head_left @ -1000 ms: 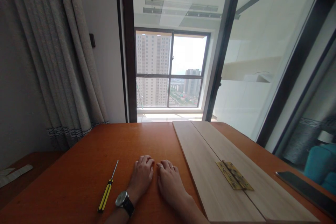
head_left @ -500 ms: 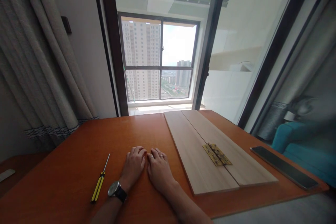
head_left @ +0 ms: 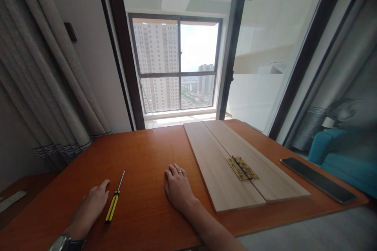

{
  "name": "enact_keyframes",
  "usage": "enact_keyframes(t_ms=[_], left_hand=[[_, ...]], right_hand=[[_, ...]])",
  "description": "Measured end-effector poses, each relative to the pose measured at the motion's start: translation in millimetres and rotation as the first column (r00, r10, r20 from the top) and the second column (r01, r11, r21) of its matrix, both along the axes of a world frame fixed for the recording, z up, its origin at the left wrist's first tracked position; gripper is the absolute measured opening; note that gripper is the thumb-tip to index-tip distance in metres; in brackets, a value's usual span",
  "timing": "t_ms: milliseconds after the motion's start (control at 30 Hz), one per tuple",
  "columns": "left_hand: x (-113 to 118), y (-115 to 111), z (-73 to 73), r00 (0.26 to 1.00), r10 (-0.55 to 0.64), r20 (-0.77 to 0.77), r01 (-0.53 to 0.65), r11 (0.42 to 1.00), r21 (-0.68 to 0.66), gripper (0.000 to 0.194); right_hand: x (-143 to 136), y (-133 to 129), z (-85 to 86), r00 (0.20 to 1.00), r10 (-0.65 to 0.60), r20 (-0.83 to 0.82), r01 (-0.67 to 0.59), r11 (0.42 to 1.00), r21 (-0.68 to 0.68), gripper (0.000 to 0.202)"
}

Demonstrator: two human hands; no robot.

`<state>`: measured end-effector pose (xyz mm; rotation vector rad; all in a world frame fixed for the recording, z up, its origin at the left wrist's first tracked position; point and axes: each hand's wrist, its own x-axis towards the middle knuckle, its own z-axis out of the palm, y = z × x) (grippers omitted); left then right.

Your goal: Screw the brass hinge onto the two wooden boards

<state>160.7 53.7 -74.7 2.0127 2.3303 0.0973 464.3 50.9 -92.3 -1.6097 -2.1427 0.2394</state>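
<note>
My left hand [head_left: 92, 206], a watch on its wrist, is just left of a screwdriver [head_left: 112, 206] and apart from it. Its fingers are partly stretched out and hold nothing that I can see. The screwdriver has a yellow and black handle and lies with its metal shaft pointing away. On the table my right hand [head_left: 178, 189] rests palm down, fingers loosely spread and bare of any tool. To its right, two pale wooden boards [head_left: 206, 160] lie side by side. A brass-coloured hinge [head_left: 242, 168] lies across the seam between them.
A dark phone [head_left: 318, 179] lies near the right edge of the orange-brown table [head_left: 147, 153]. Beyond the table's far edge stand glass doors with dark frames. Grey curtains [head_left: 50, 66] hang at the left, and a teal sofa [head_left: 338, 153] is at the right.
My left hand has moved left, away from beside my right hand and across to the screwdriver's left side. My right hand stays in place. The view has shifted slightly.
</note>
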Motion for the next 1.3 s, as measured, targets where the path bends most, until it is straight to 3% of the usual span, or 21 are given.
enact_keyframes(t_ms=[67, 200, 400, 500, 600, 733, 833, 867, 967, 1067, 1167, 1300], left_hand=[[15.2, 2.7, 5.8, 0.999, 0.026, 0.044, -0.023, 0.996, -0.082, 0.048], [45.7, 10.0, 16.8, 0.979, 0.021, 0.202, -0.011, 0.999, -0.047, 0.043], [77.1, 24.9, 16.1, 0.912, -0.014, 0.409, 0.030, 0.999, -0.032, 0.006], [101.9, 31.1, 16.2, 0.796, -0.053, 0.603, 0.104, 0.993, -0.051, 0.009], [136.5, 32.7, 18.0, 0.630, -0.098, 0.770, 0.163, 0.987, -0.008, 0.018], [193.4, 29.8, 23.7, 0.394, -0.163, 0.905, 0.271, 0.961, 0.055, 0.037], [228.2, 25.3, 25.3, 0.190, -0.222, 0.956, 0.353, 0.924, 0.145, 0.050], [235.1, 23.7, 23.7, 0.166, -0.272, 0.948, 0.360, 0.912, 0.198, 0.050], [240.3, 20.6, 11.5, 0.275, -0.469, 0.839, 0.382, 0.855, 0.352, 0.033], [231.1, 20.9, -6.7, 0.363, -0.535, 0.763, 0.394, 0.830, 0.395, 0.024], [222.0, 23.2, -20.2, 0.409, -0.567, 0.715, 0.378, 0.819, 0.432, 0.024], [217.8, 23.9, -25.2, 0.431, -0.626, 0.650, 0.414, 0.777, 0.474, 0.026]], right_hand=[[2.1, -0.4, 1.2, 1.000, 0.013, -0.022, -0.014, 1.000, -0.005, 0.041], [-1.1, -3.6, 8.1, 0.995, 0.046, -0.089, -0.048, 0.999, -0.018, 0.038], [-45.4, -11.6, 16.4, 0.956, 0.159, -0.246, -0.173, 0.984, -0.036, 0.038], [-57.4, -9.3, 16.3, 0.922, 0.151, -0.356, -0.176, 0.984, -0.039, 0.041], [-40.2, -0.8, 16.9, 0.880, 0.090, -0.465, -0.132, 0.989, -0.058, 0.042], [30.6, 12.1, 28.6, 0.868, -0.030, -0.496, -0.032, 0.993, -0.116, 0.041], [115.2, 19.4, 49.0, 0.894, -0.167, -0.417, 0.123, 0.984, -0.130, 0.034], [147.3, 21.6, 56.7, 0.898, -0.236, -0.370, 0.200, 0.971, -0.134, 0.033], [243.0, 28.6, 76.1, 0.865, -0.462, -0.194, 0.439, 0.885, -0.153, 0.031], [316.6, 36.2, 81.4, 0.787, -0.617, -0.026, 0.603, 0.777, -0.178, 0.033], [357.6, 42.5, 72.8, 0.734, -0.671, 0.102, 0.675, 0.705, -0.221, 0.034], [378.1, 48.7, 56.3, 0.709, -0.675, 0.203, 0.704, 0.666, -0.245, 0.032]])
